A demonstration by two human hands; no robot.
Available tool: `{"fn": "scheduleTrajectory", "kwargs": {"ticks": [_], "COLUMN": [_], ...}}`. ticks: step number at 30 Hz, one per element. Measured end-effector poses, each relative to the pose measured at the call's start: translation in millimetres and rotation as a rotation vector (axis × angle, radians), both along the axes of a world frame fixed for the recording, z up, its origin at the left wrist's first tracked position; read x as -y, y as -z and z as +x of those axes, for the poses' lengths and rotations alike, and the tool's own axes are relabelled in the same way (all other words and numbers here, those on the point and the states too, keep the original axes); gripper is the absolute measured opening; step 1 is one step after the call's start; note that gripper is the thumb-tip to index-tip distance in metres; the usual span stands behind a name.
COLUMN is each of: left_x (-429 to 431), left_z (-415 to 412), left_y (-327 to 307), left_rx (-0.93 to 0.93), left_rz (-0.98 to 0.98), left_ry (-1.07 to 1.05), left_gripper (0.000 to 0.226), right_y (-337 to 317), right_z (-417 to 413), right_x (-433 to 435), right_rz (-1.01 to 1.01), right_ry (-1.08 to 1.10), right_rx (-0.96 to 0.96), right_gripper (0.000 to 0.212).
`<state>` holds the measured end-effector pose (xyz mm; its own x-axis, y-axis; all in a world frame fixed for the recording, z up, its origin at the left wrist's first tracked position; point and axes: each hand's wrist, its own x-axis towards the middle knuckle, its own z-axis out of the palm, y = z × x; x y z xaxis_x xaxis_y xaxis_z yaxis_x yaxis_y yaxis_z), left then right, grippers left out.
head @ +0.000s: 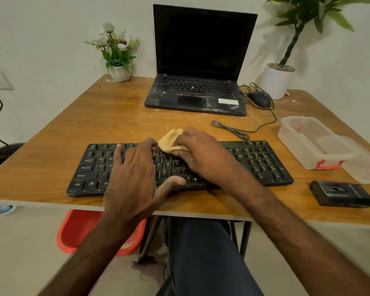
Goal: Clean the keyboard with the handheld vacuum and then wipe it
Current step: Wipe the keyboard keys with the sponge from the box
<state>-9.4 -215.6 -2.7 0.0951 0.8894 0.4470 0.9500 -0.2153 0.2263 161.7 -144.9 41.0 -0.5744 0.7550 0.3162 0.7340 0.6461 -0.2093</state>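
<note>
**A:** Head view. Position of the keyboard?

**B:** Black keyboard [262, 162] flat on the wooden tabletop [107, 116], along the near edge, straight in front of the person.

**A:** Left hand?

**B:** Left hand [135, 174] palm-down on the left-centre keys, fingers straight and spread, thumb stretched along the bottom row. Gripping nothing, just pressing on the keys.

**A:** Right hand?

**B:** Right hand [201, 155] just beside it on the middle keys, fingers curled over a bunched yellow cloth [171, 139] and gripping it against the upper rows. Part of the cloth poking out past the keyboard's far edge.

**A:** Vacuum?

**B:** Small black device [341, 194] lying flat at the front right of the tabletop, well apart from both hands. Possibly the handheld vacuum, but shape too indistinct to confirm.

**A:** Remainder?

**B:** Open laptop [201, 60] at far centre, screen dark, palm rest dusty. Black mouse [260, 98] just right of it. Thin cable [231, 129] lying between laptop and keyboard. Clear plastic box [301, 146] with a red latch at right, between mouse and black device. Small flower pot [120, 72] far left. Larger potted plant [278, 82] at the far right corner. Red basin [77, 231] on the floor beneath.
</note>
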Motion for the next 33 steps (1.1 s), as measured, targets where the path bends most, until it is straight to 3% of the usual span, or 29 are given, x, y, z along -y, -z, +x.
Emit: {"fn": "scheduleTrajectory", "kwargs": {"ticks": [5,7,10,12,17,23,30,33], "left_x": [-0.5,-0.9,-0.4,-0.6,-0.5,0.1,-0.6,-0.6], "left_z": [-0.1,0.6,-0.6,-0.7,0.6,0.1,-0.2,0.4], "left_y": [-0.1,0.0,1.9,2.4,1.1,3.3,3.4,4.1], "left_rx": [0.017,0.028,0.006,0.010,-0.002,-0.044,0.035,0.048], "left_rz": [0.002,0.004,0.022,0.030,0.017,0.029,0.047,0.076], "left_ry": [-0.002,0.004,0.012,0.026,-0.002,-0.003,0.005,0.022], "left_gripper": [0.098,0.098,0.098,0.097,0.096,0.098,0.093,0.092], "right_y": [0.9,1.1,-0.7,1.5,-0.8,2.1,-2.8,-0.3], "right_z": [40.7,32.8,5.0,-3.0,9.4,-23.8,6.3,-16.7], "right_x": [-20.2,-10.3,17.6,24.4,-12.9,0.5,-15.2,-8.9], "right_rz": [0.077,0.051,-0.062,-0.038,0.058,-0.006,0.013,-0.019], "right_ry": [0.361,0.279,-0.052,-0.187,0.039,-0.112,0.195,0.102], "right_rx": [0.073,0.049,-0.023,0.030,0.046,-0.028,-0.013,-0.049], "right_gripper": [0.027,0.026,0.026,0.027,0.032,0.025,0.030,0.026]}}
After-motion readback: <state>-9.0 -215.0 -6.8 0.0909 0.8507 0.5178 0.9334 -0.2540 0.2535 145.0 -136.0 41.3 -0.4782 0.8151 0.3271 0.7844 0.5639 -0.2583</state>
